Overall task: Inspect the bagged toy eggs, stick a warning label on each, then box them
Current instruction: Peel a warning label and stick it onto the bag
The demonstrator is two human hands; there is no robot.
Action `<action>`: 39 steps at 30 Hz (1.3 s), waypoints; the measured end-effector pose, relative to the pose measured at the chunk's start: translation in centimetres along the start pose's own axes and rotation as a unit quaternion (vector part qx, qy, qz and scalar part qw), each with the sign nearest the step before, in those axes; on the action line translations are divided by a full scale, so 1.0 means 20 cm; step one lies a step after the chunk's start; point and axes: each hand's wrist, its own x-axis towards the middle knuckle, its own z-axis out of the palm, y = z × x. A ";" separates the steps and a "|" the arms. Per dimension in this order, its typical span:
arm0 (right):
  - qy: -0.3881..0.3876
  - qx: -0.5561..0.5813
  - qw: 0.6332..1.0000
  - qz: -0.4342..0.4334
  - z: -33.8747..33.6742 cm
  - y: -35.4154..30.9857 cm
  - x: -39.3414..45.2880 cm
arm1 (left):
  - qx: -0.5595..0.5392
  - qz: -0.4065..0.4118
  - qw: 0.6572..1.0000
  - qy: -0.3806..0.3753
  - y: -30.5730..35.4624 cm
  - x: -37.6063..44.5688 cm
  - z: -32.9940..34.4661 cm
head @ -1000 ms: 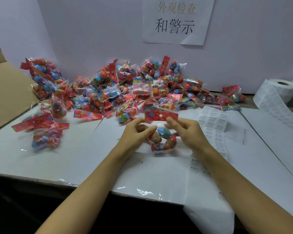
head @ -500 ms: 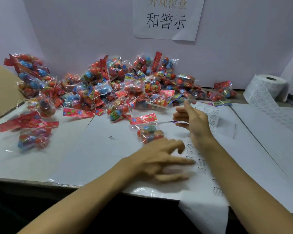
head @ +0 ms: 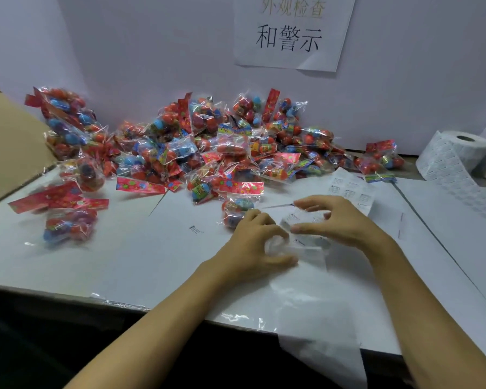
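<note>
One clear bag of toy eggs (head: 237, 207) with a red header card lies flat on the white table (head: 141, 248), just beyond my left hand. My left hand (head: 250, 245) grips the near end of a white label strip (head: 303, 219), fingers curled. My right hand (head: 340, 220) holds the far part of the same strip between thumb and forefinger; the strip is blurred. A big pile of bagged toy eggs (head: 208, 141) leans against the back wall. A brown cardboard box (head: 9, 141) stands open at the left edge.
A roll of white labels (head: 458, 155) sits at the back right, its tail running over the table. A loose label sheet (head: 351, 186) lies behind my right hand. Separate bags (head: 68, 223) lie at the left. A paper sign (head: 292, 32) hangs on the wall.
Both hands let go of the bag, which now lies on the table. They then moved onto the label strip and came together on it.
</note>
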 end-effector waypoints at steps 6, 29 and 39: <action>0.158 0.033 0.985 -0.059 0.03 -0.02 0.01 | -0.329 -0.075 0.941 0.005 -0.03 0.00 -0.08; 0.146 -0.040 0.944 -0.294 0.13 -0.14 -0.04 | -0.496 -0.155 0.848 0.101 -0.06 0.01 -0.12; 0.066 -0.002 0.971 -0.231 0.13 -0.16 -0.06 | -0.458 -0.118 0.873 0.116 -0.06 0.01 -0.11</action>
